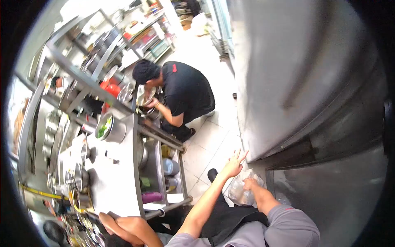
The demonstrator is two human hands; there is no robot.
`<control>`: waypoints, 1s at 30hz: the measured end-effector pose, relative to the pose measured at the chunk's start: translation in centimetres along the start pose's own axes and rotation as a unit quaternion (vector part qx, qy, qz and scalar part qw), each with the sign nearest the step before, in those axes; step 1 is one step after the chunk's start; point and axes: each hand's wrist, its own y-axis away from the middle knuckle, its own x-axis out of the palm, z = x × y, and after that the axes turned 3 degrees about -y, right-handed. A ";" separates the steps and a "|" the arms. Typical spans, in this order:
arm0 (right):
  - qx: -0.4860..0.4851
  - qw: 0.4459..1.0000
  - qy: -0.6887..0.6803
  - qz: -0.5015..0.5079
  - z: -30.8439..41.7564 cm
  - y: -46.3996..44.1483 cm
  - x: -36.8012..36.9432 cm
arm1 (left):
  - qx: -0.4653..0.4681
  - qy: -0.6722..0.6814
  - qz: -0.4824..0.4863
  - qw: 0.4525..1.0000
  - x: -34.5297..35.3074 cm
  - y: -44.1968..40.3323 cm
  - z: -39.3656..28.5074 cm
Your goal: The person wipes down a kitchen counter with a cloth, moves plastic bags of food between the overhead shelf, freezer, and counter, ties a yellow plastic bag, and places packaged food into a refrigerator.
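My left hand [233,165] is stretched forward above the tiled floor, its fingers apart and holding nothing. It is close to the lower edge of a large stainless steel panel [304,70]. Just beside it, my right hand [249,183] is closed on the top of a clear plastic bag [240,192]. The bag hangs or rests low, in front of my dark apron [230,222]; whether it touches the floor I cannot tell. Its contents look pale but are too blurred to make out.
A person in black [187,88] crouches by the shelves, holding a bowl [146,97]. A steel worktable [115,173] at left carries a pot with greens [111,128] and several pans. Another person's arm [131,228] crosses the table's near corner.
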 end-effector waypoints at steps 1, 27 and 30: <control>0.003 1.000 -0.004 0.014 1.0 0.9 -1.5 | -0.011 0.057 0.001 0.998 1.1 0.7 1.4; -0.047 0.996 0.074 -0.033 15.2 -13.2 -34.1 | -0.333 0.501 -0.023 0.798 -5.6 0.1 30.1; -0.080 0.992 0.060 -0.073 18.6 -12.7 -39.7 | -0.392 0.700 0.093 0.589 -3.8 -7.9 29.2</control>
